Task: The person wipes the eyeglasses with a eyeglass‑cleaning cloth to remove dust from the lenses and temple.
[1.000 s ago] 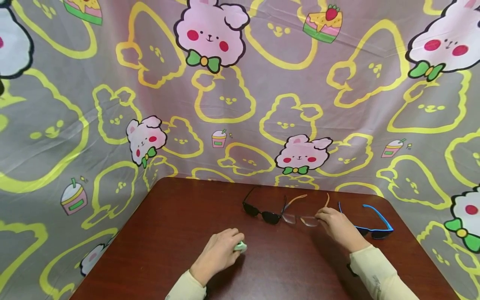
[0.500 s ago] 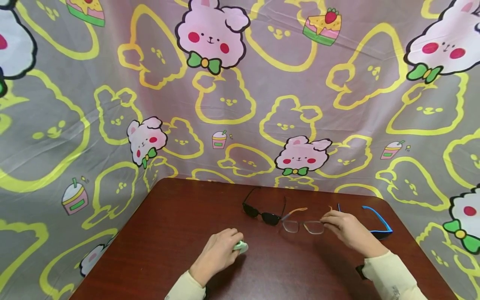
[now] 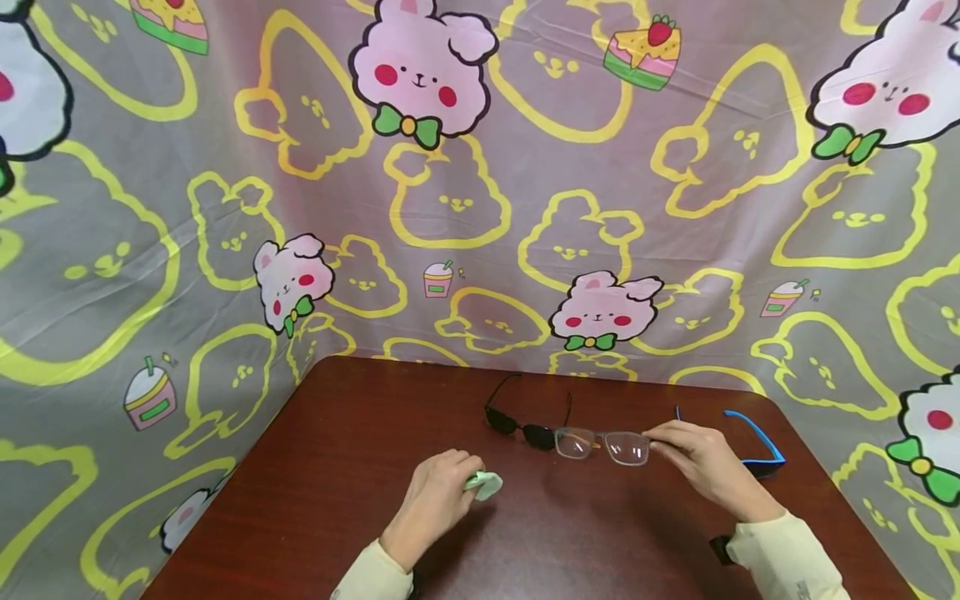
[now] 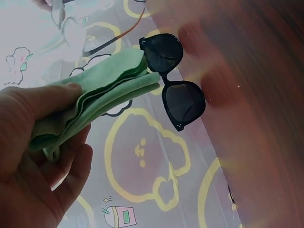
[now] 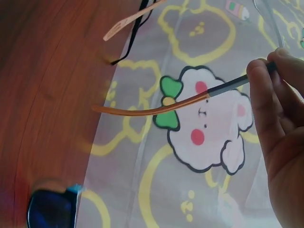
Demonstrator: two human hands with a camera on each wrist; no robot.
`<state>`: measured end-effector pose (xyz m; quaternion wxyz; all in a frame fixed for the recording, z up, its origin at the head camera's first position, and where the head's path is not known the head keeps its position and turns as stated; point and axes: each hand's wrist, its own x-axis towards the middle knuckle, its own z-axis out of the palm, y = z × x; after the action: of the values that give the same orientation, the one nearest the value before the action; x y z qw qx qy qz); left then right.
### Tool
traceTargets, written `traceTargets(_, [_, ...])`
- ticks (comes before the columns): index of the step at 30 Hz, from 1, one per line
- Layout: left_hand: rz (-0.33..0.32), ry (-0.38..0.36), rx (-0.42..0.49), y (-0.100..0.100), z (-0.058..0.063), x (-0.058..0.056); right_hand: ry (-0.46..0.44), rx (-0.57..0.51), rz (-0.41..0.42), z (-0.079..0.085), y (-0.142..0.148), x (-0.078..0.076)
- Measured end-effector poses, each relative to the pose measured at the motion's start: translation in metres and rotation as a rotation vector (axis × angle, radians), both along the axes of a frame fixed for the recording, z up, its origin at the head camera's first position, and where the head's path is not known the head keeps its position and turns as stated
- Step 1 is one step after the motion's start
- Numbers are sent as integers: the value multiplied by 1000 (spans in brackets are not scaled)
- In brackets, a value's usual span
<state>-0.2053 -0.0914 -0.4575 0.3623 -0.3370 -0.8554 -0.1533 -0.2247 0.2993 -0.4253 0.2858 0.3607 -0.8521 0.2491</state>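
My left hand point(image 3: 438, 500) holds a folded pale green cloth point(image 4: 99, 88), pinched between thumb and fingers, over the table's front middle. My right hand point(image 3: 701, 458) pinches clear-framed eyeglasses point(image 3: 627, 448) near the hinge of one temple. That temple point(image 5: 156, 110) is grey by the fingers and orange-brown toward its tip. Both lenses face me in the head view, raised above the tabletop. Black sunglasses point(image 3: 501, 421) stand just left of the eyeglasses, and one eyeglass lens overlaps their edge in this view.
Blue-framed sunglasses point(image 3: 763, 446) rest at the table's right, partly behind my right hand. The dark red-brown table point(image 3: 360, 433) is enclosed at the back and sides by a cartoon-printed curtain point(image 3: 465, 275).
My right hand has lifted the eyeglasses off the table and tipped their lenses toward me. The left hand has stayed nearly in place, with the cloth turned slightly outward.
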Motion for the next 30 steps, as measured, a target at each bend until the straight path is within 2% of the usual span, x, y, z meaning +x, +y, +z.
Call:
traceTargets(6, [92,-5,72,5,2,1,-69,-102,59,4,-9,8])
traceTargets(10, [153,-38,146,9,3,2,-129,-139,78,4,-16,14])
traceTargets(15, [214,-88,261,15,8,2,-154,-173,91,2,-28,21])
traceTargets(22, [297,-107,381,23,14,2,-175,-221,123,17,-55,37])
traceTargets(26, [301,-75,442,27,16,2,-218,-260,148,14,-59,38])
traceTargets(30, [258,-33,499,31,17,3,-254,-294,131,1,-58,30])
